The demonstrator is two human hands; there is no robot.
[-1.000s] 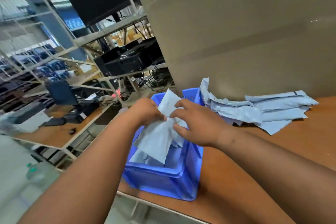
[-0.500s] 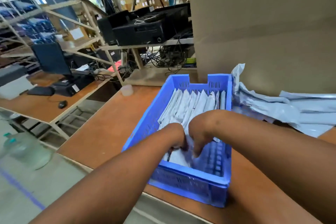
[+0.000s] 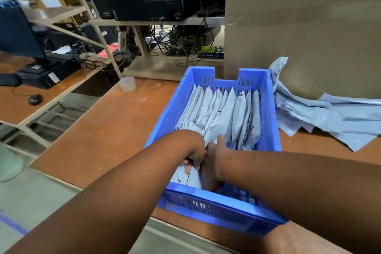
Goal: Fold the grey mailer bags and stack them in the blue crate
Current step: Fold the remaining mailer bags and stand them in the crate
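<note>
The blue crate stands on the brown table, with several folded grey mailers upright in a row inside it. At the crate's near end, my left hand curls its fingers over the top edge of one more folded mailer and holds it upright. Beside it, my right hand reaches down into the crate with straight fingers against that mailer's right side and its thumb pointing up. A loose pile of unfolded mailers lies on the table right of the crate.
A big cardboard box stands right behind the crate and the pile. A clear tape roll sits at the table's far left corner. The crate's near wall overhangs the table's front edge. Shelves with black equipment and a desk with a mouse lie beyond.
Both hands brought the folded mailer from above the crate down into its near end. My right hand went from gripping it to lying flat beside it.
</note>
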